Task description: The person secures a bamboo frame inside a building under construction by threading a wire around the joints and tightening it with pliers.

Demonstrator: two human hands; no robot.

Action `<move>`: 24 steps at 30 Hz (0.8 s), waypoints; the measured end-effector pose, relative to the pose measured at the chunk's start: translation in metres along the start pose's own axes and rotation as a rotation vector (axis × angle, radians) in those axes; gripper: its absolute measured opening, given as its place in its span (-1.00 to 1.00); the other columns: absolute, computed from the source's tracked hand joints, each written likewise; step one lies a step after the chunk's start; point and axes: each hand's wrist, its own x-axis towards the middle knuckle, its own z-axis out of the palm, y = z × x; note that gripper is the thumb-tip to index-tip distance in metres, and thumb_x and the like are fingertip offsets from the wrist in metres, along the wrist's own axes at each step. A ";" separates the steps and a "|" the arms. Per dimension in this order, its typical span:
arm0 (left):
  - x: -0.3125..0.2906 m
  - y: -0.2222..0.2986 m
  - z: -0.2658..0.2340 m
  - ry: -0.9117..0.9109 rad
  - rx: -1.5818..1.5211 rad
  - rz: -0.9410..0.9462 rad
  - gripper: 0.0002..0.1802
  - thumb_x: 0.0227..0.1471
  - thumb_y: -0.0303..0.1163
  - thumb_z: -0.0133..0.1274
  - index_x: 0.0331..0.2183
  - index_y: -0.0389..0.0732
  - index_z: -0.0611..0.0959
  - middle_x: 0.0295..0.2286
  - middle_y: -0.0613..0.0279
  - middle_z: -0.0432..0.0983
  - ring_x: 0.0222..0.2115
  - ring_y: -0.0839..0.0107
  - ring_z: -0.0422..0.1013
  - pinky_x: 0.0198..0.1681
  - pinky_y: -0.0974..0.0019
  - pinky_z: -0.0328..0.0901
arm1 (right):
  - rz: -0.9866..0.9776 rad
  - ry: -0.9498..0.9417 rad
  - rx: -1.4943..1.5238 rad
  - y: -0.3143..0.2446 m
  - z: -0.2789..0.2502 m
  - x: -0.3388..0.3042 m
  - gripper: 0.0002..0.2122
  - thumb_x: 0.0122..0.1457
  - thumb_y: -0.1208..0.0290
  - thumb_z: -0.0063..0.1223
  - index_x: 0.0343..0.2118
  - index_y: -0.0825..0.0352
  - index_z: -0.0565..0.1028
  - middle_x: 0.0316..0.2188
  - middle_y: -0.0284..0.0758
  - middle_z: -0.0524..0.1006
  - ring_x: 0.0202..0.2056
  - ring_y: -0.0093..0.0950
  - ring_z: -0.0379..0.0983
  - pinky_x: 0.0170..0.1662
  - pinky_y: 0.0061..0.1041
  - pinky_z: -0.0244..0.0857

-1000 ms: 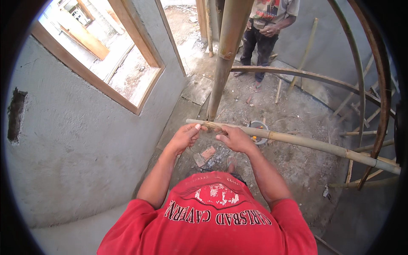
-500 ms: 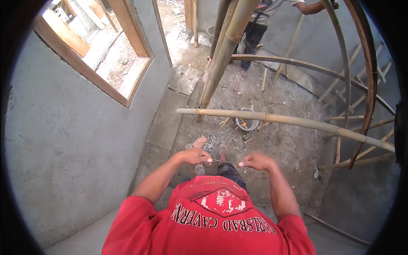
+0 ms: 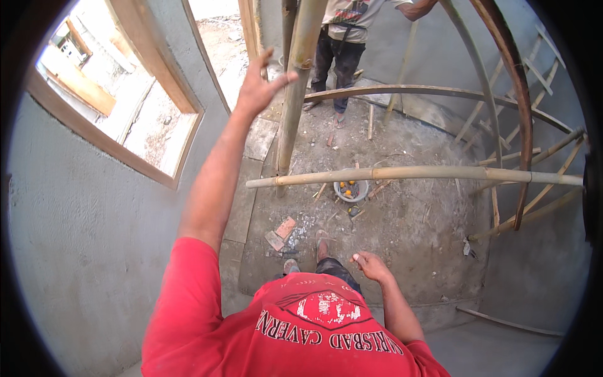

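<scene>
My left hand (image 3: 260, 88) is raised far forward with its fingers spread, beside an upright bamboo pole (image 3: 294, 119). The hand overlaps the pole in view; whether it touches it I cannot tell. Low in front of my body, my right hand (image 3: 372, 265) pinches thumb and fingers together on a thin strand (image 3: 334, 239), only faintly visible. A bamboo pole (image 3: 389, 174) lies crosswise ahead of me, its left end by the foot of the upright one.
A co-worker (image 3: 342, 44) stands beyond the poles, one arm reaching toward curved strips (image 3: 512, 75). Below the crosswise pole sits a bucket (image 3: 350, 190) of small items. Brick pieces (image 3: 286, 227) lie on the floor. A window frame (image 3: 100, 141) is at left, leaning poles (image 3: 534, 201) at right.
My left hand has left its place opposite the right hand and swung up and forward to the upright bamboo, its fingers opening. My right hand stays low, still pinched. The view has shifted slightly.
</scene>
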 end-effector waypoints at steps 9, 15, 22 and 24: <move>0.188 0.058 0.054 -0.136 -0.127 0.204 -0.12 0.01 -0.02 0.22 0.23 -0.31 0.35 0.07 0.01 0.42 0.10 0.28 0.34 0.15 0.22 0.25 | 0.003 0.516 -0.084 -0.012 -0.080 0.014 -0.58 0.32 0.01 -0.04 -0.15 0.34 0.56 -0.21 -0.02 0.59 -0.12 -0.02 0.52 -0.08 -0.14 0.35; 0.237 -0.004 0.026 0.029 0.101 0.271 -0.65 0.18 -0.47 0.00 0.00 -0.12 0.66 -0.28 0.17 0.60 -0.24 0.38 0.51 -0.09 0.34 0.39 | 0.016 0.829 0.123 0.004 -0.173 0.029 -0.63 0.35 0.05 -0.11 -0.13 0.26 0.57 -0.23 0.01 0.58 -0.13 0.02 0.51 -0.07 -0.09 0.35; 0.206 0.048 0.050 0.131 -0.262 -0.029 -0.51 -0.04 -0.05 0.38 -0.27 -0.28 0.66 -0.44 0.28 0.52 -0.43 0.51 0.41 -0.29 0.44 0.29 | 0.032 0.689 -0.038 0.069 -0.168 0.043 -0.65 0.36 0.10 -0.14 -0.17 0.28 0.56 -0.21 0.02 0.57 -0.12 0.03 0.49 -0.07 -0.06 0.34; 0.204 0.051 0.049 0.144 -0.241 -0.122 -0.50 -0.04 -0.05 0.39 -0.25 -0.29 0.66 -0.45 0.29 0.50 -0.43 0.51 0.40 -0.30 0.43 0.29 | 0.083 0.596 -0.021 0.087 -0.148 0.054 -0.65 0.35 0.10 -0.14 -0.17 0.30 0.56 -0.18 0.05 0.55 -0.09 0.03 0.48 -0.04 -0.03 0.32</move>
